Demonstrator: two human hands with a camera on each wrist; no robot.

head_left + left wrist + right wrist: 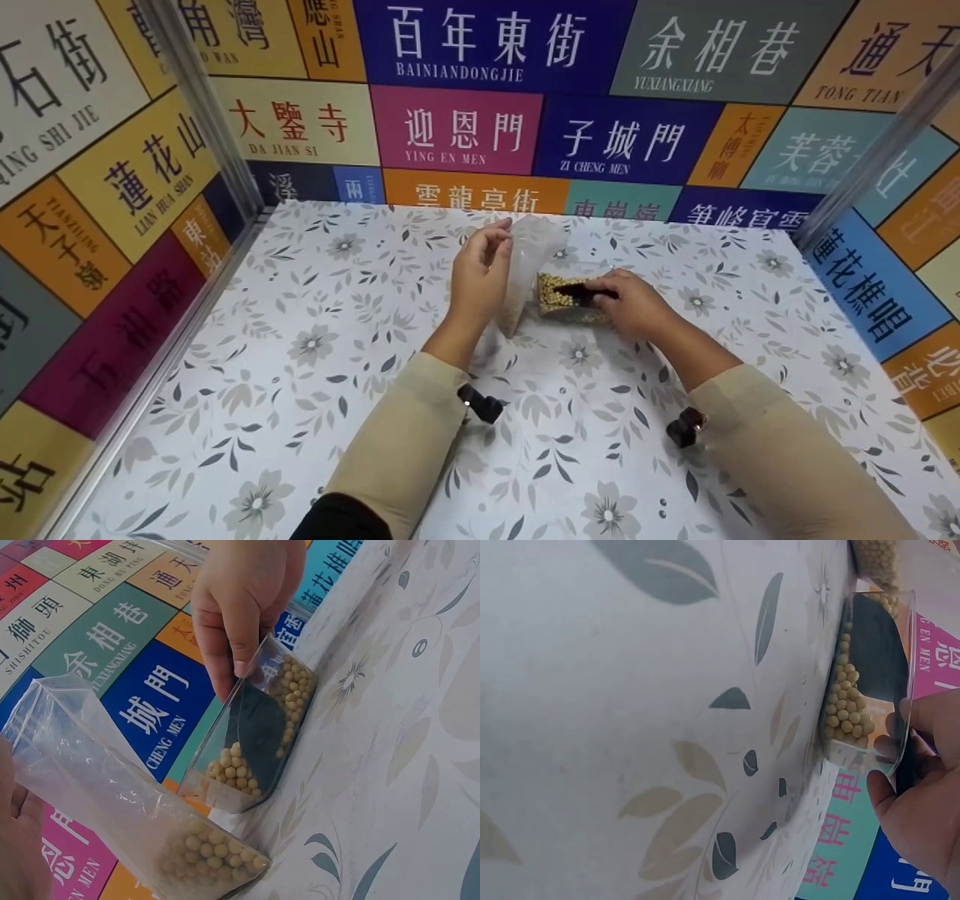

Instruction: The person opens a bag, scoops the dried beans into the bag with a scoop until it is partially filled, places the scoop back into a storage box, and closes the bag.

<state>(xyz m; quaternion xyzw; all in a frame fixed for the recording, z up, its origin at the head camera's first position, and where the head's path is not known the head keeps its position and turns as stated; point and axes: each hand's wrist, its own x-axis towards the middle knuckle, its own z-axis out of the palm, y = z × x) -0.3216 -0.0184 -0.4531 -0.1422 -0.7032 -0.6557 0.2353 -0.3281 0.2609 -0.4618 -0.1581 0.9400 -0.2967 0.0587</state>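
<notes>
My left hand (478, 274) holds the upper edge of a clear plastic zip bag (531, 251) that stands upright on the table. Pale yellow soybeans (210, 853) fill the bottom of this bag in the left wrist view. Just to its right sits a clear rectangular box (581, 317) with more soybeans (846, 711) in it. With my right hand (637, 304) I grip the handle of a black scoop (259, 720), whose blade is down inside the box among the beans. Part of the handle is hidden by the fingers.
A white cloth with grey leaves and flowers covers the table (360, 420). Panels printed with coloured signs (457, 127) rise at the back and both sides, close behind the bag and box. Small black cameras are strapped at both sleeves (405, 420).
</notes>
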